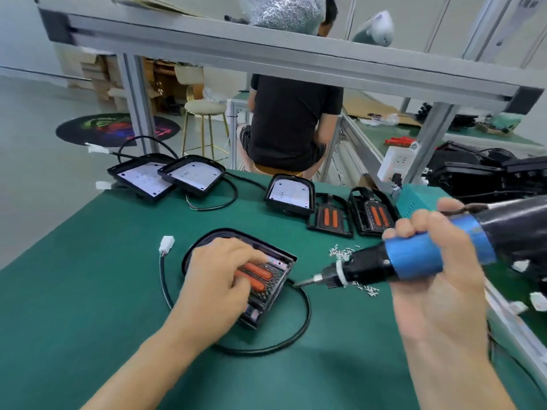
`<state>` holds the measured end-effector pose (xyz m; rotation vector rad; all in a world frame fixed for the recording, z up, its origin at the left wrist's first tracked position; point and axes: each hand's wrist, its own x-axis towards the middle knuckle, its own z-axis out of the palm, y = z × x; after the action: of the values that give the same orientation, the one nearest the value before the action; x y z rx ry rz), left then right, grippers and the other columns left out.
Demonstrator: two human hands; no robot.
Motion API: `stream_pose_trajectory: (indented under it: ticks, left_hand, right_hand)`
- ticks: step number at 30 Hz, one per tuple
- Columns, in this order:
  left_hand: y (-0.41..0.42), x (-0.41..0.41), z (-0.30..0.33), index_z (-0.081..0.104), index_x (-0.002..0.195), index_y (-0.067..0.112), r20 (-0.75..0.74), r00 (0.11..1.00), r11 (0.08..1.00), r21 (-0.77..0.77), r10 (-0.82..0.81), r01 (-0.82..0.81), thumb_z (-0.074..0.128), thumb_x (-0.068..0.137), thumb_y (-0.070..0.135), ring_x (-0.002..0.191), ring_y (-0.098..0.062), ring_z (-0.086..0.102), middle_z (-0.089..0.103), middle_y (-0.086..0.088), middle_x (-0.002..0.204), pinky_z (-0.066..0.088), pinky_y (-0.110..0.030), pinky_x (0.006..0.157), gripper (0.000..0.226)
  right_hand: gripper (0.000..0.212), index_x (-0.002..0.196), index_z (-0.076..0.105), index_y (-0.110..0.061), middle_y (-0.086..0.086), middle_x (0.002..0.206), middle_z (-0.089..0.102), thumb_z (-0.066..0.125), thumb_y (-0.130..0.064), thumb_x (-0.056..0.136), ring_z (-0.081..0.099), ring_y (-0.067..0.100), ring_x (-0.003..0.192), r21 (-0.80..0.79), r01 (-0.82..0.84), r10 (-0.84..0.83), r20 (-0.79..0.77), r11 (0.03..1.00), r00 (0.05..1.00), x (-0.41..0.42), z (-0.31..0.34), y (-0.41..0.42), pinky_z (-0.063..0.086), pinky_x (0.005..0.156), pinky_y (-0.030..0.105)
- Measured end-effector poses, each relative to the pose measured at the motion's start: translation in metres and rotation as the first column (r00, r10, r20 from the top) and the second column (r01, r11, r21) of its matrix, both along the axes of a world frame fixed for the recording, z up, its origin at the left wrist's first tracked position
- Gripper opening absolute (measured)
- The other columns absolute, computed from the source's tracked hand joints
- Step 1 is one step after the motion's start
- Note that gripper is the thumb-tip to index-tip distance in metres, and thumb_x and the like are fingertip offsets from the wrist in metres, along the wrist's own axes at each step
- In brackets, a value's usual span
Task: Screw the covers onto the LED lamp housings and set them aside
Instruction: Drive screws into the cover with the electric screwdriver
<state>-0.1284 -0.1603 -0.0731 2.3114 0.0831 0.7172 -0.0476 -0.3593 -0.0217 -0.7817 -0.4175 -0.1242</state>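
Note:
A black LED lamp housing point(268, 294) with an orange-lensed cover lies in the middle of the green table point(88, 261). My left hand point(219, 279) presses flat on its cover. My right hand point(435, 261) grips a blue and black electric screwdriver point(379, 266). Its bit tip point(299, 283) points left, just off the housing's right edge. A pile of small silver screws point(344, 254) lies under the screwdriver. The housing's black cable point(296, 329) loops around it and ends in a white connector point(166, 244).
Two open housings point(165, 177) with white LED boards lie at the table's far left, a third point(291, 192) at the far middle. Two black covers with orange lenses point(352, 217) sit beside it. A person in black sits beyond the table. A teal box point(414, 199) stands at the right.

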Motion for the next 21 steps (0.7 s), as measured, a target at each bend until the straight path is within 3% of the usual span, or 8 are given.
stream_pose_trajectory:
  ticks: [4,6,8,13,17,21]
  left_hand:
    - [0.023,-0.019,-0.022,0.07,0.106,0.026,-0.133,0.987,0.989,0.107,-0.089,0.104,0.046,0.057,0.006,0.124,0.0,0.041,0.058,0.021,0.119,0.023,-0.031,0.111,0.059]
    - [0.03,-0.022,-0.038,0.062,0.118,0.036,-0.213,0.97,0.977,0.148,-0.121,0.154,0.053,0.062,0.01,0.135,0.006,0.022,0.043,0.029,0.132,0.005,-0.022,0.114,0.062]
    - [0.035,-0.022,-0.051,0.058,0.124,0.036,-0.223,0.967,0.96,0.218,-0.125,0.175,0.063,0.068,0.009,0.138,0.001,0.018,0.034,0.029,0.139,-0.002,-0.02,0.113,0.063]
    - [0.034,-0.018,-0.055,0.068,0.11,0.026,-0.129,0.986,0.908,0.39,-0.11,0.152,0.081,0.053,0.007,0.124,-0.022,0.051,0.057,0.007,0.13,0.03,-0.044,0.104,0.062]
    - [0.036,-0.014,-0.053,0.071,0.103,0.025,-0.082,0.989,0.884,0.444,-0.122,0.146,0.084,0.055,0.007,0.115,-0.022,0.059,0.063,0.004,0.122,0.03,-0.048,0.102,0.053]
    - [0.04,-0.014,-0.055,0.07,0.107,0.025,-0.07,0.987,0.891,0.425,-0.142,0.159,0.082,0.064,0.011,0.119,-0.02,0.057,0.062,0.004,0.125,0.033,-0.051,0.103,0.047]
  right_hand:
    - [0.025,0.093,0.053,-0.022,-0.004,0.069,0.053,0.061,-0.006,0.076,0.051,0.015,0.067,-0.14,-0.068,0.069,-0.003,0.988,0.998,-0.012,-0.005,0.031,0.043,0.065,0.024]
    - [0.025,0.092,0.055,-0.023,-0.006,0.066,0.054,0.062,-0.006,0.075,0.05,0.016,0.068,-0.212,-0.085,0.09,0.015,0.974,0.996,-0.017,-0.006,0.045,0.043,0.065,0.024]
    - [0.026,0.088,0.059,-0.027,-0.006,0.067,0.055,0.063,-0.005,0.074,0.052,0.016,0.067,-0.269,-0.103,0.116,0.032,0.957,0.993,-0.021,-0.007,0.055,0.046,0.065,0.022]
    - [0.029,0.086,0.064,-0.032,0.001,0.072,0.054,0.064,-0.005,0.074,0.05,0.018,0.07,-0.392,-0.092,0.13,0.07,0.916,0.989,-0.025,-0.013,0.072,0.045,0.065,0.021]
    - [0.033,0.084,0.064,-0.034,0.003,0.074,0.052,0.065,-0.003,0.075,0.048,0.017,0.071,-0.454,-0.064,0.126,0.108,0.889,0.986,-0.027,-0.015,0.078,0.045,0.066,0.021]
    - [0.033,0.082,0.064,-0.035,0.002,0.075,0.052,0.064,-0.002,0.075,0.046,0.018,0.073,-0.476,-0.08,0.158,0.126,0.876,0.979,-0.028,-0.012,0.082,0.044,0.066,0.023]
